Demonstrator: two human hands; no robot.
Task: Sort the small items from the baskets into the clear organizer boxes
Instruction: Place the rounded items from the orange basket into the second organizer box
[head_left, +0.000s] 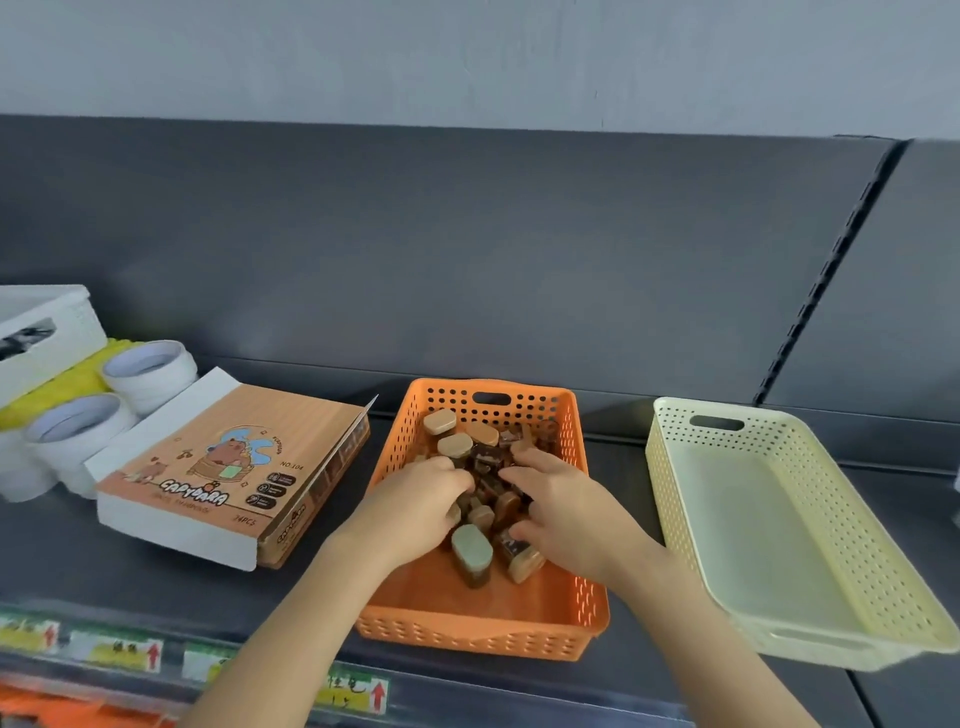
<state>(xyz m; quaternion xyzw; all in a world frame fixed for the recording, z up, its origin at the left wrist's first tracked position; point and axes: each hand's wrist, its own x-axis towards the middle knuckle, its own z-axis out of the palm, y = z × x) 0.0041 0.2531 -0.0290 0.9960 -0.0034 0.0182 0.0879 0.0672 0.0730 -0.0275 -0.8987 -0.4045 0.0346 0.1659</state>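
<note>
An orange perforated basket stands on the dark shelf in the middle of the view. Inside lies a heap of small brown and tan oval items. Both hands are in the basket, on the heap. My left hand curls over items on the heap's left side. My right hand curls over items on its right side. What each palm covers is hidden. No clear organizer box is in view.
An orange Capybara display box with a raised lid lies left of the basket. White tape rolls and a white box stand further left. To the right sits an empty cream basket. Price labels line the shelf's front edge.
</note>
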